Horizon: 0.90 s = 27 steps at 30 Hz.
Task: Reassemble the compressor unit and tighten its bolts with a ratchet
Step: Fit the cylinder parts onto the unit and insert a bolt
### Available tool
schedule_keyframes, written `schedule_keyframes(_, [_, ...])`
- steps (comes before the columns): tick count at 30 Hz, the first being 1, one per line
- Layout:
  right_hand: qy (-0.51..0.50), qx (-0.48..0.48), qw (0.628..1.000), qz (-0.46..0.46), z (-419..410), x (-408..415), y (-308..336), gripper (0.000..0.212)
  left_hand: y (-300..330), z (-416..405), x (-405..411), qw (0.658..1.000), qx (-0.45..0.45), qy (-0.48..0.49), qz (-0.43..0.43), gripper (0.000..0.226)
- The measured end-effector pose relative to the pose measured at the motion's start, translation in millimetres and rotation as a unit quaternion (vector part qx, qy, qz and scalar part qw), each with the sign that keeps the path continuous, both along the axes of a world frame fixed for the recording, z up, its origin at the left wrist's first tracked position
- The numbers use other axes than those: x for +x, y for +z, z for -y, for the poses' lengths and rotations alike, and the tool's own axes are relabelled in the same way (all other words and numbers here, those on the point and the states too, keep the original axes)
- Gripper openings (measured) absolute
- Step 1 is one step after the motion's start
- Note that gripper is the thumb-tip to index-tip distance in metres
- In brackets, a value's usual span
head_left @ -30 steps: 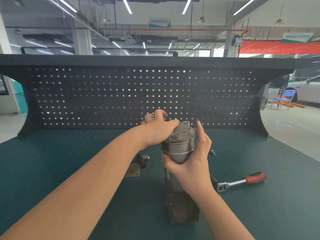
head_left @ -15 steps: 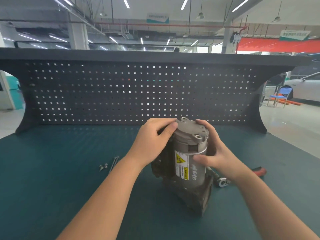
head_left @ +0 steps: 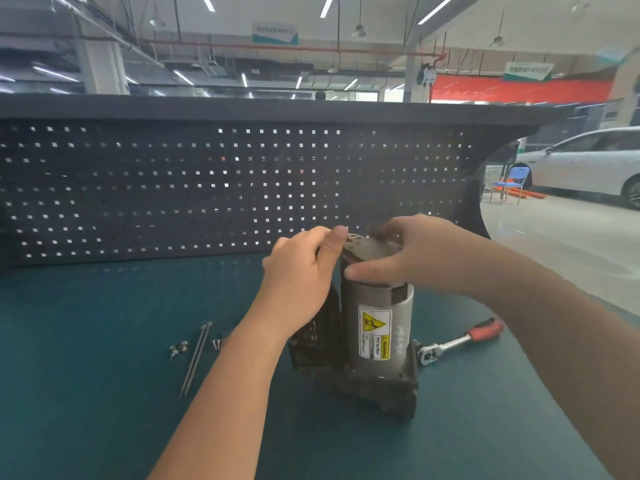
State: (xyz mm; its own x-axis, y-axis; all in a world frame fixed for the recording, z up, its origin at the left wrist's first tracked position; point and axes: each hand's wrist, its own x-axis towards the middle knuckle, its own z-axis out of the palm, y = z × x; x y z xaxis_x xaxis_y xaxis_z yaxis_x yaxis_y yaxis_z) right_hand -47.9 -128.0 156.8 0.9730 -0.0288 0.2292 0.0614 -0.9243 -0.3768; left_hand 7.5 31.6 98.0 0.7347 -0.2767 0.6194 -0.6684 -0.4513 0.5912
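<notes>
The compressor unit (head_left: 377,327) stands upright on the green bench, a grey cylinder with a yellow warning label on a dark, dirty base. A grey end cap (head_left: 369,249) sits on top of the cylinder. My left hand (head_left: 301,271) holds the cap's left edge, thumb against its rim. My right hand (head_left: 412,258) grips the cap from the right, thumb along its front edge and fingers over its top. Two long bolts (head_left: 195,358) and several small screws (head_left: 178,348) lie to the left. The red-handled ratchet (head_left: 460,341) lies to the right of the base.
A black pegboard back panel (head_left: 173,188) closes off the far side of the green bench (head_left: 86,393). The bench's right edge runs diagonally past the ratchet. Beyond it are a blue chair (head_left: 512,183) and a white car (head_left: 588,161) on the workshop floor.
The compressor was turned so its warning label faces me. My right hand rose from the cylinder's side to the cap on top. The view shifted, bringing the bolts and screws into sight.
</notes>
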Motion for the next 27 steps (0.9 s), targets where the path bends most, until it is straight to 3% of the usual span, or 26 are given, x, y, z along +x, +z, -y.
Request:
schedule_keyframes(2, [-0.04, -0.034, 0.999, -0.012, -7, 4, 7, 0.08, -3, 1, 5, 1.0, -0.03, -0.01, 0.002, 0.067])
schedule_keyframes(6, [-0.05, -0.06, 0.997, 0.003, -10, 11, 15, 0.051, -9, 6, 13, 0.994, -0.103, -0.025, 0.03, 0.05])
schedule_keyframes(10, [-0.058, -0.085, 0.994, 0.028, -11, 10, 10, 0.064, -16, 14, 16, 0.986, -0.151, 0.009, 0.076, 0.049])
schedule_keyframes(15, [-0.006, -0.083, 0.986, 0.145, 4, -4, 49, 0.07, -18, 14, 19, 0.981, -0.174, 0.002, 0.091, 0.048])
schedule_keyframes(20, [0.166, -0.082, 0.982, -0.047, 22, -2, 62, 0.066, -19, 17, 17, 0.976, -0.213, 0.015, 0.043, 0.062])
schedule_keyframes(23, [0.207, -0.071, 0.973, -0.078, 28, 8, 48, 0.067, -18, 20, 18, 0.97, -0.239, 0.022, -0.043, 0.069])
schedule_keyframes(27, [0.228, -0.1, 0.962, -0.108, 30, 18, 39, 0.068, -20, 17, 21, 0.96, -0.265, -0.01, -0.089, 0.052])
